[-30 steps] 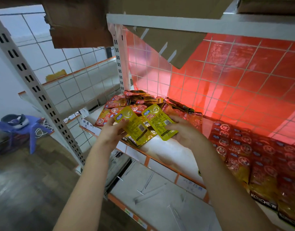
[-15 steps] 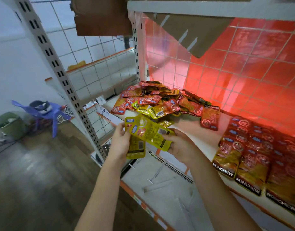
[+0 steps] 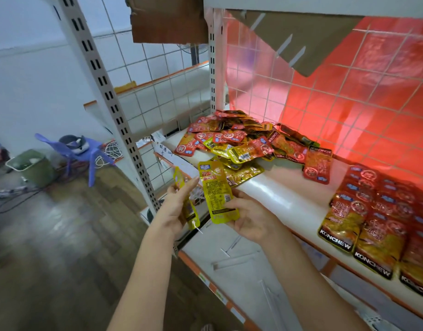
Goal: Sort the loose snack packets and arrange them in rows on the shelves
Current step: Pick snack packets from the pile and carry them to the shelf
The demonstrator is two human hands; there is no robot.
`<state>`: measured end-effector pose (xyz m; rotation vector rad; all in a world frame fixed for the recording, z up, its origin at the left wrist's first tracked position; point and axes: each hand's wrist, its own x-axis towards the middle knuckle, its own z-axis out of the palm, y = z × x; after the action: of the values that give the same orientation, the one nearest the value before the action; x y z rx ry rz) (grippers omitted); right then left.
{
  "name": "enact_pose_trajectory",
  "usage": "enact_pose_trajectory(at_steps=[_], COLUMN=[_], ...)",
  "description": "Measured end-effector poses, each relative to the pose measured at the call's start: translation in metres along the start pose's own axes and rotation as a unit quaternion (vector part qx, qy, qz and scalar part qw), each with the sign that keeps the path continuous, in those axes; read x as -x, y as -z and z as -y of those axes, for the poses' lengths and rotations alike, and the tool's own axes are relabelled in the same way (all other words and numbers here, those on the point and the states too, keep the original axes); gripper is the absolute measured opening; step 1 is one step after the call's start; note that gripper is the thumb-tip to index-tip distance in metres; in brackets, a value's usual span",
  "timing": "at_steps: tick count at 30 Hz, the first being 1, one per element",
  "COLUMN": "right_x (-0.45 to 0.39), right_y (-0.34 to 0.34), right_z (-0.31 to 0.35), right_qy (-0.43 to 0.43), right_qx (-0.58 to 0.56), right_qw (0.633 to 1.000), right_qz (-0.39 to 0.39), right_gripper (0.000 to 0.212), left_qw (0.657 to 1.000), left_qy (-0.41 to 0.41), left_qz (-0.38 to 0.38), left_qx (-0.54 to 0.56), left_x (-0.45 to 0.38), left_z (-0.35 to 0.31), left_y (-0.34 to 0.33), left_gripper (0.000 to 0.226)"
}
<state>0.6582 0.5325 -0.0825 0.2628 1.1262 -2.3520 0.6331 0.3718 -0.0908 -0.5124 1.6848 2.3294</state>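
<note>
My left hand [image 3: 174, 206] holds a yellow snack packet [image 3: 185, 199] seen nearly edge-on, in front of the shelf's front edge. Just to its right, my right hand [image 3: 251, 216] grips another yellow packet [image 3: 217, 192] upright from below, its printed back facing me. A loose pile of red and yellow packets [image 3: 248, 142] lies on the white shelf [image 3: 277, 197] behind both hands. At the right, red packets [image 3: 382, 211] lie in neat overlapping rows on the same shelf.
A lower white shelf [image 3: 241, 271] runs beneath my arms. A slotted upright post [image 3: 115, 108] stands left of the hands. Wire grid and red backing close the shelf's rear. On the floor at left are a blue stool [image 3: 86, 149], a green bin [image 3: 31, 166] and cables.
Both hands have drawn back from the pile toward me and lower. The two yellow packets, held overlapping before, are now apart, one in each hand.
</note>
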Motion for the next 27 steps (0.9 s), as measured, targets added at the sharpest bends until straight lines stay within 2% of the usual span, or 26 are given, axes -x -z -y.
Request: enact_pose_trajectory(at_steps=[4, 7, 10, 13, 17, 21, 27], right_x=[0.001, 0.0, -0.001, -0.002, -0.008, -0.003, 0.007], right_y=[-0.006, -0.007, -0.011, -0.015, -0.013, -0.006, 0.008], right_z=[-0.007, -0.009, -0.01, -0.011, -0.014, -0.011, -0.009], right_qy=[-0.019, -0.026, -0.038, -0.037, -0.068, -0.087, -0.06], right_qx=[-0.044, -0.044, 0.004, 0.034, 0.039, 0.061, 0.042], right_qw=[0.999, 0.998, 0.999, 0.998, 0.995, 0.994, 0.997], right_qz=[0.024, 0.039, 0.013, -0.023, -0.063, -0.035, -0.002], right_gripper=[0.031, 0.032, 0.033, 0.033, 0.02, 0.047, 0.047], left_qw=[0.995, 0.984, 0.989, 0.995, 0.997, 0.999, 1.0], left_qy=[0.045, 0.045, 0.048, 0.043, 0.051, 0.047, 0.007], left_qz=[0.043, 0.078, 0.06, 0.034, 0.017, 0.013, 0.002], left_qx=[0.081, 0.151, 0.126, 0.082, 0.05, 0.019, 0.007], left_x=[0.004, 0.003, 0.005, 0.007, 0.008, 0.008, 0.013], left_z=[0.0, 0.0, 0.001, 0.001, 0.001, 0.006, 0.017], left_y=[0.009, 0.013, 0.017, 0.017, 0.013, 0.01, 0.003], left_gripper=[0.029, 0.038, 0.045, 0.043, 0.041, 0.039, 0.033])
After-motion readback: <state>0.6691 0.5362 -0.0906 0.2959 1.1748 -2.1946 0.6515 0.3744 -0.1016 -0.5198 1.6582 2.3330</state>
